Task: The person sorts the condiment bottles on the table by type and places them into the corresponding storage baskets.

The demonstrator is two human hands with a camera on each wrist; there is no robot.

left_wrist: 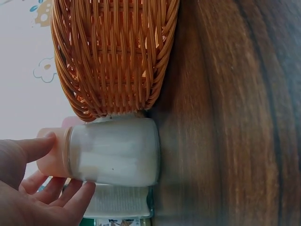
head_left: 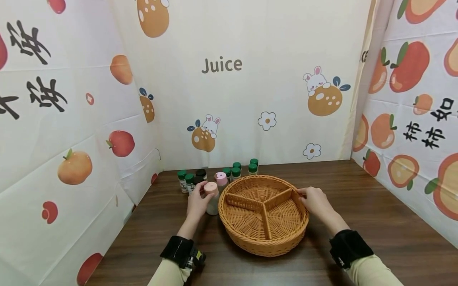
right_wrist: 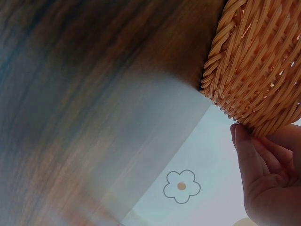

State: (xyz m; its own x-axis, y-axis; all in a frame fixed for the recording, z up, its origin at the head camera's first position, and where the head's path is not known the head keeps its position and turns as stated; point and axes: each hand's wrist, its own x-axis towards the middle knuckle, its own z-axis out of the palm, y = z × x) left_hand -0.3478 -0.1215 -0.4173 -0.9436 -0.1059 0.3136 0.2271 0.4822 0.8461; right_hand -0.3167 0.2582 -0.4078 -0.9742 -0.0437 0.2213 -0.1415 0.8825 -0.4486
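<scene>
Pale sleeves [head_left: 373, 272]; dark wood table [head_left: 361, 194] under wicker basket [head_left: 266, 249]; fruit-print cloth [head_left: 243, 99] behind

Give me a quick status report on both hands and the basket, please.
Left hand holds peach-lidded jar upright, left of wicker basket. Right hand grips its right rim. Pink-lidded jar close behind held jar, possibly in the way.

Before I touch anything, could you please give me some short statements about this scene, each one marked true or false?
1. The left hand holds a peach-lidded jar. True.
2. The right hand pinches the rim of the wicker basket. True.
3. Dividers split that basket into four sections. False: there are three.
4. The peach-lidded jar is inside the basket. False: it is outside, beside the basket.
5. Green-capped jars stand on the table. True.
</scene>
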